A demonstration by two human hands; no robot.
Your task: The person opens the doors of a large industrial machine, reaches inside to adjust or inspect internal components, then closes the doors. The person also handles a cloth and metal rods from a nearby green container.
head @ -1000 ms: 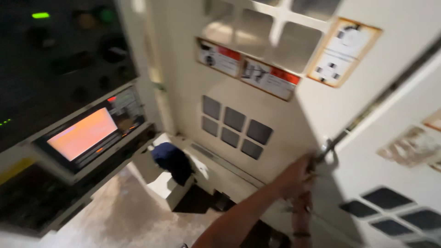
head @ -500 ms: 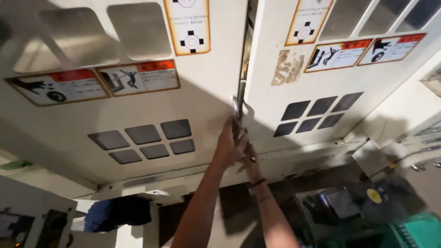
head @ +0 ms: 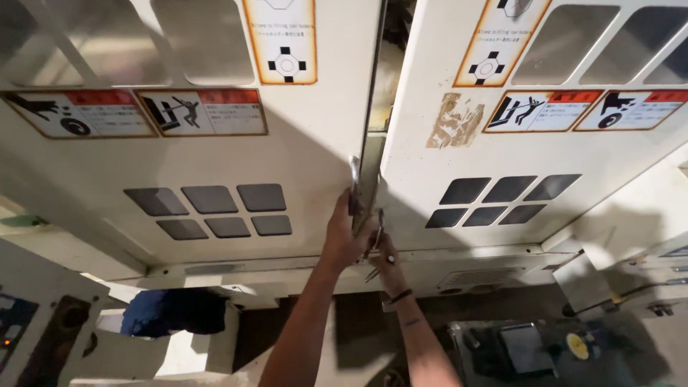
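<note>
Two large cream sliding machine doors fill the view, the left door (head: 215, 158) and the right door (head: 502, 158), with a narrow dark gap (head: 378, 86) between them. My left hand (head: 345, 233) is closed around the metal handle (head: 354, 175) on the left door's edge. Just below it, my right hand (head: 388, 258), a dark band on its wrist, grips the small metal handle (head: 378, 228) on the right door's edge. Both arms reach up from the bottom of the frame.
Both doors carry warning stickers (head: 204, 111), grey windows and dark square panels (head: 211, 209). A blue cloth (head: 172, 312) lies on a ledge lower left, next to a control panel (head: 32, 337). Grey machine parts with a yellow round cap (head: 577, 345) sit lower right.
My view has swung from the control screen on the left to face the doors squarely. Both hands have stayed at the handles, and the gap between the doors looks slightly wider.
</note>
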